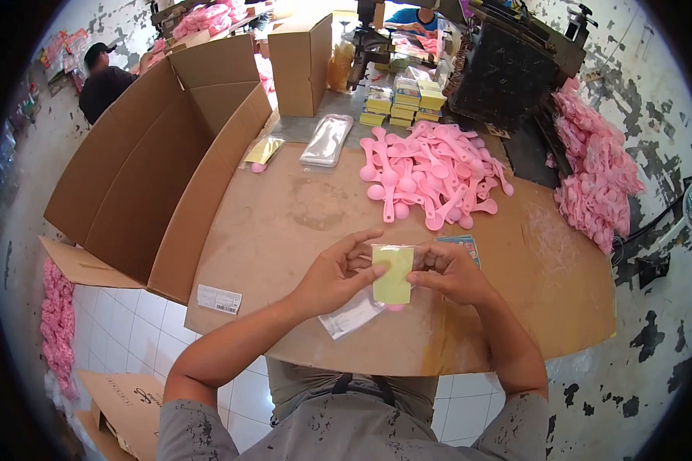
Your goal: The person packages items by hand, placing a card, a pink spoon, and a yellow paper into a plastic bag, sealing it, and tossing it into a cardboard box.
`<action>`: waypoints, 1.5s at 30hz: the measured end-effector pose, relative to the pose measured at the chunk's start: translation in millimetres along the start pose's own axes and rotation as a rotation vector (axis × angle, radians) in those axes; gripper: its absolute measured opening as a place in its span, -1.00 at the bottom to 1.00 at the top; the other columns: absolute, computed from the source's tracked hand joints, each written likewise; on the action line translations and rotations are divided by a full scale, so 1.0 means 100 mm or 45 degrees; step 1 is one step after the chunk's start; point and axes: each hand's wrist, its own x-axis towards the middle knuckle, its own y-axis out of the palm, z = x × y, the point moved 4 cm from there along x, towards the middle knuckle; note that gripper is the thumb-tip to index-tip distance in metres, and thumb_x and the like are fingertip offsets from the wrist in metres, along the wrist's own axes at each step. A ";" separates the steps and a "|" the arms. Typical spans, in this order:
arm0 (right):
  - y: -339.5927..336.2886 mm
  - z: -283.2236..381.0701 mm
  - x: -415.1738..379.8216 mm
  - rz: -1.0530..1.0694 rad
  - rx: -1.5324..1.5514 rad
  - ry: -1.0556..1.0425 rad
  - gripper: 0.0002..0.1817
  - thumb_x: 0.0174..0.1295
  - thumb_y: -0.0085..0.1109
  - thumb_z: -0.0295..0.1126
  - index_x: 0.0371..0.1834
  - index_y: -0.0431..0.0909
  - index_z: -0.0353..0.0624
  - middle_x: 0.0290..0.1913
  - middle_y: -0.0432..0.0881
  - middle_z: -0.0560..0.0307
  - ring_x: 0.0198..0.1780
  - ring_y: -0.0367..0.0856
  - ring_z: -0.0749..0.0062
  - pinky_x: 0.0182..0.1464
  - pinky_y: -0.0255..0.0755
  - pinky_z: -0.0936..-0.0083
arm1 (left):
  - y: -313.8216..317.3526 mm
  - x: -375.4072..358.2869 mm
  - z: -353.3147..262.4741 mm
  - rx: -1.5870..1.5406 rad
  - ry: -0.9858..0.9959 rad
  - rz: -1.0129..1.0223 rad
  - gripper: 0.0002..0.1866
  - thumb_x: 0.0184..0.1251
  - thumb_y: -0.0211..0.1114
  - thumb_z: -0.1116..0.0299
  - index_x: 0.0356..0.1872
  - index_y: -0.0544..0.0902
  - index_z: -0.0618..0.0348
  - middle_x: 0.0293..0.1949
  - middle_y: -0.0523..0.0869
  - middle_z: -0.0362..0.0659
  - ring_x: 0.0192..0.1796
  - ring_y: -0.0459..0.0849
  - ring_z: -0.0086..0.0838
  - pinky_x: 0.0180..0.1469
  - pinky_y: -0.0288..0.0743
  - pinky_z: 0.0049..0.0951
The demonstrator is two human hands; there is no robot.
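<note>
Above the table's near side, my left hand (340,270) pinches the left edge of a small clear plastic bag with a yellow card (393,286) in it. The fingers of my right hand (455,273) are closed on the bag's other edge. A bit of pink (394,307) shows below the card; its full shape is hidden. Under my hands lie clear plastic bags (351,316) in a flat stack. Partly covered by my right hand is a printed blue-green card (466,246). Beyond both hands, pink measuring spoons (430,173) form a loose heap.
A large open cardboard box (184,223) stands left. Farther back are a filled packet (264,151), clear bags (327,140), stacked yellow cards (404,98) and a dark machine (507,65). Pink bundles (596,161) hang right. A label (219,299) lies front left. Other people work behind.
</note>
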 end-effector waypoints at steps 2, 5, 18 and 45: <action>0.01 0.11 -0.03 -0.039 0.074 -0.042 -0.71 0.41 0.32 -0.58 0.16 0.61 -0.34 -0.09 0.74 0.16 -0.05 0.72 0.55 0.06 0.63 0.52 | 0.00 0.00 0.03 0.099 -0.057 0.143 -0.67 0.57 0.34 0.39 0.23 0.61 0.32 -0.07 0.79 -0.10 -0.07 0.77 -0.56 -0.03 0.69 -0.48; -0.11 0.18 -0.07 -0.136 0.006 -0.106 -0.73 0.41 0.36 -0.50 0.13 0.65 -0.30 -0.09 0.75 0.19 -0.06 0.71 0.55 0.03 0.61 0.49 | -0.25 0.03 0.06 0.243 -0.160 0.214 -0.61 0.56 0.35 0.35 0.28 0.55 0.26 -0.03 0.77 -0.09 -0.09 0.78 -0.52 -0.13 0.69 -0.48; -1.01 0.03 -0.45 -0.494 -1.147 -0.166 -0.62 0.16 0.54 -0.36 0.02 0.73 -0.26 0.07 0.60 -0.01 0.18 0.60 0.19 0.28 0.46 0.31 | -0.14 0.13 -0.01 1.185 0.279 -0.079 -0.63 0.34 0.50 0.27 0.12 0.72 0.13 0.00 0.72 -0.14 -0.01 0.67 -0.36 0.04 0.54 -0.26; -0.27 0.10 -0.24 -0.716 -0.234 -0.408 -0.72 0.38 0.37 -0.54 0.12 0.63 -0.24 -0.12 0.69 0.25 -0.13 0.68 0.63 -0.11 0.57 0.61 | -0.01 0.09 0.22 0.022 -0.206 0.093 -0.60 0.52 0.36 0.52 0.29 0.50 0.31 -0.13 0.86 -0.05 -0.05 0.81 -0.54 -0.09 0.63 -0.56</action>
